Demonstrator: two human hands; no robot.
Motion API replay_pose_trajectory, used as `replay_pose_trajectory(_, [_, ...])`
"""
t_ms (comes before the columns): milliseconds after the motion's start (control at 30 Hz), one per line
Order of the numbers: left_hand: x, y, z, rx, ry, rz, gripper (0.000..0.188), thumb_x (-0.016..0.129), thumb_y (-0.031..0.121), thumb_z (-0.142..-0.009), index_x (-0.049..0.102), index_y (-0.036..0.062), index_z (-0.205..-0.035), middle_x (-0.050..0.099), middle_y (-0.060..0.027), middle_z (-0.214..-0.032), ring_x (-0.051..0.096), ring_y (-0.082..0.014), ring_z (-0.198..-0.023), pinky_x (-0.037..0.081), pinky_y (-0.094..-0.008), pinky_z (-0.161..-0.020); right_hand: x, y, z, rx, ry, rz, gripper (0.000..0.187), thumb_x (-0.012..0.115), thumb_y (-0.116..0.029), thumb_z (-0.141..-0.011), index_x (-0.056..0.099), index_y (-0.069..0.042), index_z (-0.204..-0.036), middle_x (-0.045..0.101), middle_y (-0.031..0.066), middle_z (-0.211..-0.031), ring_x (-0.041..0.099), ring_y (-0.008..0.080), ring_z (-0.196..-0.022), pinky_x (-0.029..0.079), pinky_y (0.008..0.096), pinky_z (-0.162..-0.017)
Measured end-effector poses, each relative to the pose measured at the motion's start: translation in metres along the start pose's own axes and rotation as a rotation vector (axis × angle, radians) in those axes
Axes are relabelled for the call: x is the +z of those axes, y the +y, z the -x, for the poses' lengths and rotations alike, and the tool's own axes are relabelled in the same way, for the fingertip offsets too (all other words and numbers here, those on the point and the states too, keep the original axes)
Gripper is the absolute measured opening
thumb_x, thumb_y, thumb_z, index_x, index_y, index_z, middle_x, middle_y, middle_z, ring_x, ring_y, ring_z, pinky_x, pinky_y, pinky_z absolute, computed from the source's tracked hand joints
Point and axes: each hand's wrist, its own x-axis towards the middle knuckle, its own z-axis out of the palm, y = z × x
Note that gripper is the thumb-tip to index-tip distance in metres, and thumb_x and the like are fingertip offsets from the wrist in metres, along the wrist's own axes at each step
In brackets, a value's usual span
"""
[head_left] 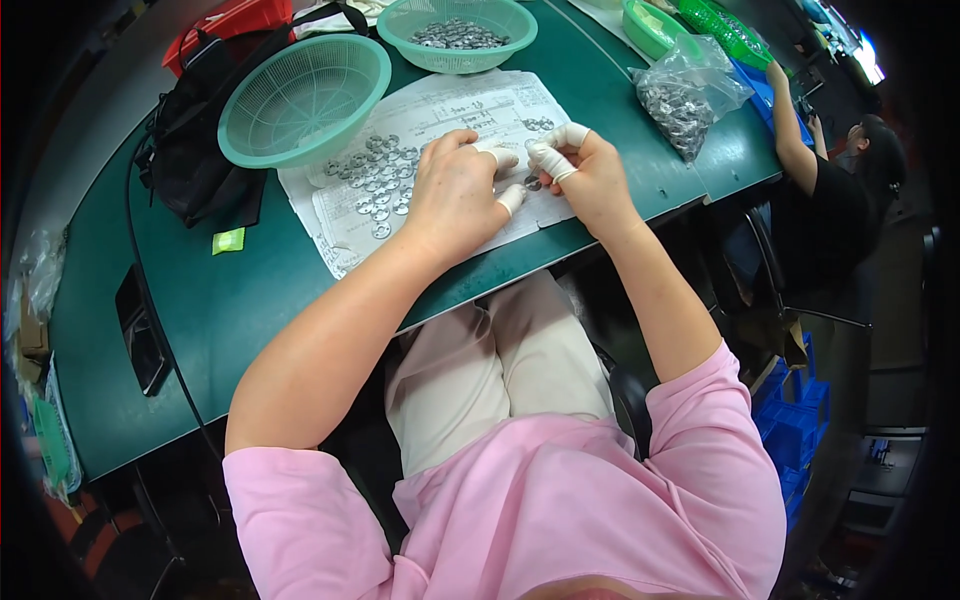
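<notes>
My left hand [455, 190] rests over the printed paper sheets [335, 235], its thumb and index finger apart, both in white finger cots, with nothing seen between them. To its left lie many small round metal discs with holes [380, 185]. My right hand [595, 180], also in white finger cots, is closed in a pinch just right of the left hand. What the pinch holds, if anything, is hidden by the fingertips. A dark metal disc [533, 183] shows just below those fingertips. A few more discs [538, 124] lie on the paper beyond them.
A green mesh basket [305, 100] stands at the left, near a black bag [200, 140]. Behind is another basket [457, 62] with metal parts. A clear bag of parts [685, 105] sits at the right. A phone [143, 330] lies far left. Another person [835, 190] works at right.
</notes>
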Motion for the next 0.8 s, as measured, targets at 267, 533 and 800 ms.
replay_pose_trajectory(267, [-0.002, 0.001, -0.001, -0.033, -0.05, -0.013, 0.027, 0.067, 0.021, -0.073, 0.07, 0.0081, -0.097, 0.068, -0.0106, -0.091, 0.049, -0.0353, -0.115, 0.036, -0.0442, -0.098, 0.003, 0.01, 0.0, -0.175, 0.031, 0.239, 0.015, 0.067, -0.013, -0.085, 0.061, 0.0, -0.083, 0.062, 0.0023, -0.072, 0.056, 0.0083, -0.062, 0.045, 0.0224, -0.055])
replay_pose_trajectory(533, [-0.002, 0.0, -0.001, -0.019, -0.015, 0.02, 0.024, 0.066, 0.022, -0.074, 0.072, 0.0092, -0.093, 0.069, -0.0096, -0.091, 0.049, -0.0352, -0.113, 0.034, -0.0451, -0.099, 0.007, 0.002, -0.002, -0.39, 0.045, 0.494, 0.012, 0.068, -0.011, -0.083, 0.062, -0.001, -0.083, 0.062, 0.0038, -0.071, 0.056, 0.0105, -0.061, 0.046, 0.0259, -0.056])
replay_pose_trajectory(800, [0.002, -0.005, 0.0, 0.041, 0.032, 0.01, 0.021, 0.067, 0.024, -0.074, 0.074, 0.0126, -0.09, 0.068, -0.01, -0.094, 0.05, -0.0337, -0.113, 0.035, -0.0451, -0.098, 0.007, -0.002, 0.002, -0.247, 0.058, 0.385, 0.013, 0.068, -0.011, -0.083, 0.062, 0.0, -0.082, 0.062, 0.0038, -0.07, 0.055, 0.0092, -0.061, 0.046, 0.0249, -0.057])
